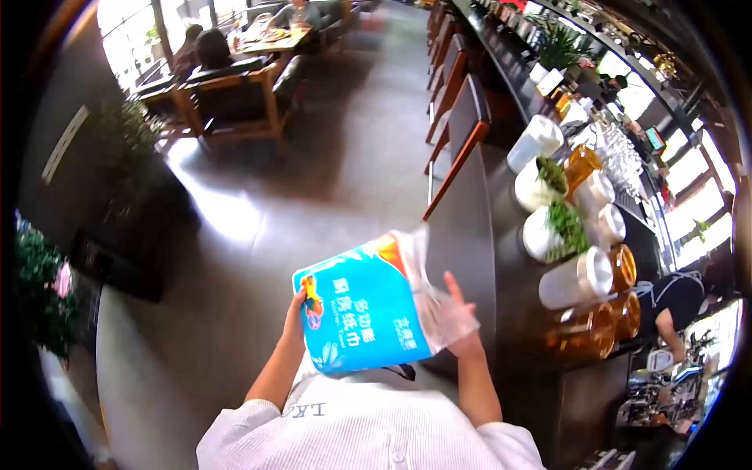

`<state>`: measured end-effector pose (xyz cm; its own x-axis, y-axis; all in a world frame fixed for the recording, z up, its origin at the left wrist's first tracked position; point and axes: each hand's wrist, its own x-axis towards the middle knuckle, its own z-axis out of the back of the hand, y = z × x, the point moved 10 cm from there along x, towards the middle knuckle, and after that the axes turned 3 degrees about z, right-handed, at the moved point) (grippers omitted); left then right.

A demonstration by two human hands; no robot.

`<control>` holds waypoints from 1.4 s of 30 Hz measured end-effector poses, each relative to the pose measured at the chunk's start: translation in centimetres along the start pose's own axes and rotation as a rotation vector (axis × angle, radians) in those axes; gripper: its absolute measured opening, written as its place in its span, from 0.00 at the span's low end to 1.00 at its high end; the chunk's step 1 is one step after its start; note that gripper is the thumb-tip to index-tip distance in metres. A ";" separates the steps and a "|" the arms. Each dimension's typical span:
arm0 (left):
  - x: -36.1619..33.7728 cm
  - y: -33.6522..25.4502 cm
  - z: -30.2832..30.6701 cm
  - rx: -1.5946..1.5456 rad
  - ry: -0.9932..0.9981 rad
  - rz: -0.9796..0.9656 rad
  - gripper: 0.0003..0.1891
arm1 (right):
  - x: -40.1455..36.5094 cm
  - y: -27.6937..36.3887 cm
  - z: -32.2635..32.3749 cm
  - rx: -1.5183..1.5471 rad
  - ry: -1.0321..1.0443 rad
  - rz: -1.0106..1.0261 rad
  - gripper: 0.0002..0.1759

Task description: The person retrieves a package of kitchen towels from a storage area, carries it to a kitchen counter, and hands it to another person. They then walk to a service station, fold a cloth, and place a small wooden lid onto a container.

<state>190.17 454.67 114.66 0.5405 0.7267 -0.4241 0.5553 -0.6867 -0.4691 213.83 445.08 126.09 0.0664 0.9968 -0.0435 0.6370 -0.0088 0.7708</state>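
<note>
A blue plastic pack of kitchen paper towels (362,313) is held tilted in front of my body, its printed side facing up. My left hand (294,319) is closed on the pack's left edge, with the thumb in front and the other fingers hidden behind. At the right end, loose clear plastic wrap (427,294) hangs off the pack. My right hand (462,333) grips this wrap, partly covered by it, with one finger stretched upward.
On my right, a dark counter (513,290) carries white jars (576,278), amber containers (583,333) and potted plants (565,229). Bar chairs (462,129) line it. A person (680,317) stands behind the counter. Seated people (213,51) occupy armchairs at the far left.
</note>
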 end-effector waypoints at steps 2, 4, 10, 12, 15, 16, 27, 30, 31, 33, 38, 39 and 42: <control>6.3 -2.6 -5.5 -0.120 0.081 -0.022 0.29 | 5.9 7.4 -0.9 -0.023 0.012 0.217 0.60; 9.9 -6.9 -9.8 -0.187 0.078 -0.035 0.31 | 10.4 10.8 -0.8 -0.118 -0.105 0.404 0.64; 29.2 -13.2 -16.2 -0.064 0.269 -0.042 0.25 | 27.7 7.9 5.5 -0.129 -0.332 0.405 0.80; 36.6 -13.8 -15.0 0.017 0.385 -0.043 0.27 | 34.7 9.2 8.7 -0.053 -0.393 0.448 0.79; 42.7 -16.0 -19.8 -0.130 0.206 0.062 0.33 | 45.7 11.1 12.8 -0.100 -0.332 0.435 0.73; 44.4 -16.4 -22.3 -0.166 0.212 0.137 0.35 | 49.4 11.8 14.0 -0.122 -0.297 0.373 0.70; 72.2 -40.4 -23.4 0.182 0.080 -0.310 0.39 | 89.2 14.7 16.2 -0.103 -0.230 0.027 0.57; 84.6 -42.9 -19.3 0.242 0.126 -0.205 0.47 | 98.9 16.8 18.9 -0.157 -0.286 0.121 0.52; 88.4 -44.6 -19.4 0.211 0.103 -0.213 0.49 | 102.0 17.7 20.0 -0.184 -0.291 0.165 0.53; 95.3 -49.2 -21.6 0.205 0.149 -0.237 0.56 | 106.6 19.9 20.6 -0.153 -0.343 0.198 0.53; 112.9 -59.7 -29.2 0.149 0.308 0.135 0.44 | 120.1 26.1 23.4 -0.035 -0.331 0.143 0.54; 114.1 -59.9 -31.1 0.263 0.399 0.122 0.43 | 120.1 26.9 24.0 -0.040 -0.323 0.113 0.58; 120.2 -63.1 -38.2 0.427 0.691 0.219 0.45 | 126.5 29.7 25.1 -0.180 -0.365 0.174 0.63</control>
<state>244.28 584.64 122.88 0.9509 0.3074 -0.0352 0.1807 -0.6442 -0.7432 260.40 568.94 127.49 0.4479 0.8885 -0.1000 0.4504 -0.1276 0.8837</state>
